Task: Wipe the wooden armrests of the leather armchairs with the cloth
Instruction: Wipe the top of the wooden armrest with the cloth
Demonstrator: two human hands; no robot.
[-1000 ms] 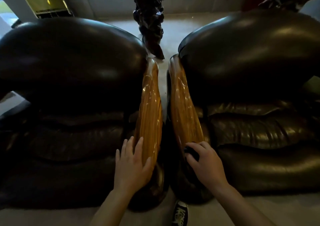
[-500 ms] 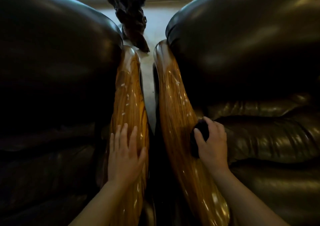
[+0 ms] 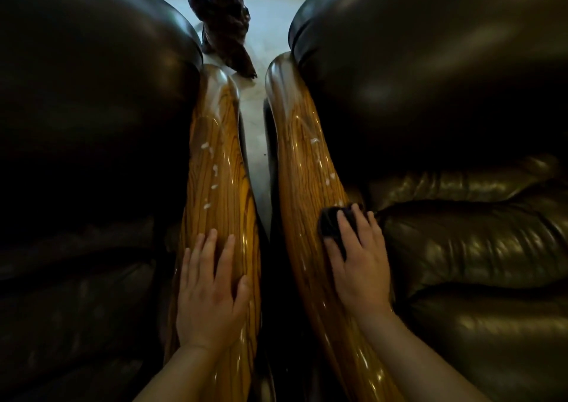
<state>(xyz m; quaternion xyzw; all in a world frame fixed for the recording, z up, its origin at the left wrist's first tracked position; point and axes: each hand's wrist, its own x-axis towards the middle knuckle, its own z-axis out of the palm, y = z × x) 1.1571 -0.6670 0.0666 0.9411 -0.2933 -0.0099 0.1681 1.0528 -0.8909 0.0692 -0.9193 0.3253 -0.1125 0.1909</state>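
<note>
Two dark leather armchairs stand side by side, the left armchair (image 3: 86, 124) and the right armchair (image 3: 445, 100). Their glossy wooden armrests run up the middle. My left hand (image 3: 209, 291) lies flat, fingers apart, on the left armrest (image 3: 215, 168), which carries white specks. My right hand (image 3: 359, 260) presses a dark cloth (image 3: 333, 221) onto the inner side of the right armrest (image 3: 302, 161), halfway along it. A few white specks sit above the cloth on that armrest.
A narrow strip of pale floor (image 3: 255, 143) shows between the two armrests. A dark gnarled wooden piece (image 3: 221, 23) stands on the floor beyond the chairs. The right chair's seat cushion (image 3: 476, 248) lies beside my right hand.
The view has come closer over the armrests. My right hand has slid the cloth from the front end up along the right armrest. My left hand stays flat on the left armrest.
</note>
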